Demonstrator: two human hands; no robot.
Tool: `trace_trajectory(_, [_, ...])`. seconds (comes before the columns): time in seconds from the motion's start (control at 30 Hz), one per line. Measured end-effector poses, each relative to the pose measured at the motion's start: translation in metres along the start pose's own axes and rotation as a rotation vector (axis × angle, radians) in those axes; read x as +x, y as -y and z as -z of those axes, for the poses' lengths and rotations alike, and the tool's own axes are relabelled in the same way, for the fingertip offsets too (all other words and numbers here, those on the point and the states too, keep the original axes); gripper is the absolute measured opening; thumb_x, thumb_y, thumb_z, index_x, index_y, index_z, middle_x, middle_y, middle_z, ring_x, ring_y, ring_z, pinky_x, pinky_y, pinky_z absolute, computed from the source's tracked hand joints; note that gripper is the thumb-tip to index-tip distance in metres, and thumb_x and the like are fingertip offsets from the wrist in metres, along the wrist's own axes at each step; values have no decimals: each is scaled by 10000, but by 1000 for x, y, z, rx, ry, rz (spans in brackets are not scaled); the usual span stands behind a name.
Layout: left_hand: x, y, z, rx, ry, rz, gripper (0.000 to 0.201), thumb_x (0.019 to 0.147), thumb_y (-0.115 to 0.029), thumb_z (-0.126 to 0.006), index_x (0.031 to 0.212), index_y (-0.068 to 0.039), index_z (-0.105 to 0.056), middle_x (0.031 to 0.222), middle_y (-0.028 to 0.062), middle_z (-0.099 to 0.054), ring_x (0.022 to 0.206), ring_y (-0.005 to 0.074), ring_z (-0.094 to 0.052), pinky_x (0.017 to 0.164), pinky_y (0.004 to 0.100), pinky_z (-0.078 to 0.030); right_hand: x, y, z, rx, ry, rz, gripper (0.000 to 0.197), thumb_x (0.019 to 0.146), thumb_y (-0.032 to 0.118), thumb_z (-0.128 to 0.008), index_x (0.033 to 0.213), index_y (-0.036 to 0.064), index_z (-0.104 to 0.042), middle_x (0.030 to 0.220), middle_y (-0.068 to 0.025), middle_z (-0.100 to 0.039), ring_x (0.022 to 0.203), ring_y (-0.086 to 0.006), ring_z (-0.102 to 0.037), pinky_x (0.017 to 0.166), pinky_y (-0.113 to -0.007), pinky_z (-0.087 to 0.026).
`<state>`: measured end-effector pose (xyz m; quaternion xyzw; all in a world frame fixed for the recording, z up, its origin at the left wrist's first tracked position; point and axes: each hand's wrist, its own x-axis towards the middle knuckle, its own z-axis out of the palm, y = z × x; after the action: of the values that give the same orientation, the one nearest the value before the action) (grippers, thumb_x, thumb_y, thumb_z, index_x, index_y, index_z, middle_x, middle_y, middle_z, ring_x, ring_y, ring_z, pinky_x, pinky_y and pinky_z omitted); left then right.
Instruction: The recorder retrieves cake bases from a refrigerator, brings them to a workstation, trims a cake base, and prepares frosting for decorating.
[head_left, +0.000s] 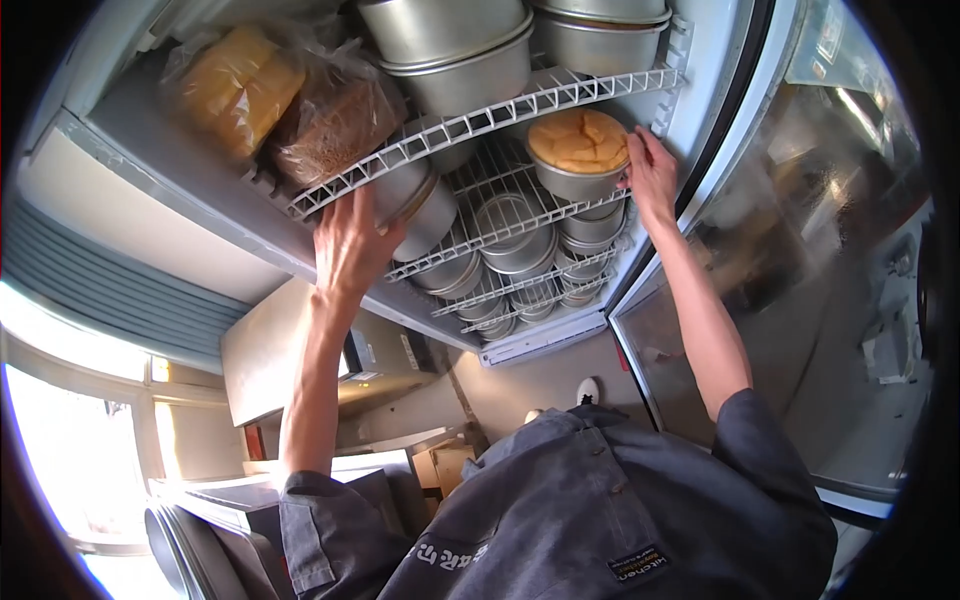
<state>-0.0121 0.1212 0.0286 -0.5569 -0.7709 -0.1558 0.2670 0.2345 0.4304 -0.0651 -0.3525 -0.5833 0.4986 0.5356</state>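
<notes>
My right hand grips the right side of a round metal cake pan. A golden sponge cake with a cracked top fills that pan, which is on the second fridge shelf. My left hand reaches up to the left end of this shelf, beside tilted-looking stacked cake pans. Its fingers are stretched upward and the thumb is apart; the fingertips are partly hidden near the upper shelf's edge, so I cannot tell how firmly they touch the pans.
On the upper wire shelf are bagged yellow bread, a bagged brown loaf and large pans. More pans crowd the lower shelves. The glass door hangs open at right. A steel cabinet stands left.
</notes>
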Motion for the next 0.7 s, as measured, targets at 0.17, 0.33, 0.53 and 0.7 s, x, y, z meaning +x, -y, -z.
trace_trajectory(0.17, [-3, 2, -6, -7, -104, 84, 609, 735, -236, -838, 1258, -18, -613, 1068, 239, -685, 963, 426, -660, 847, 494, -549, -28, -6, 17, -364, -56, 111, 405, 1040, 230, -602, 1384, 15, -604, 753, -74, -647, 664, -103, -601, 699, -278, -527])
trace_trajectory(0.33, [-9, -16, -3, -28, -216, 30, 622, 728, -205, -842, 1269, -15, -602, 1145, 212, -668, 985, 403, -654, 841, 471, -567, -107, 3, -31, -85, 473, 150, 375, 1021, 231, -643, 1349, 49, -644, 986, -115, -771, 776, -92, -688, 654, -262, -543])
trace_trajectory(0.53, [-16, -46, 3, -24, -239, -25, 693, 691, -145, -837, 1324, -47, -572, 1260, 210, -617, 1079, 393, -634, 873, 454, -574, -132, 43, -116, 125, 740, -370, 977, 935, 517, -668, 1597, -17, -188, 1139, -208, -711, 940, -234, -729, 643, -319, -614])
trace_trajectory(0.7, [-21, -55, 11, 20, -254, -43, 671, 674, -153, -841, 1287, -52, -588, 1304, 212, -588, 1136, 408, -615, 895, 466, -569, -139, 44, -123, 416, 655, -601, 921, 902, 416, -703, 1591, 20, -238, 1264, -215, -601, 1069, -265, -661, 811, -427, -602])
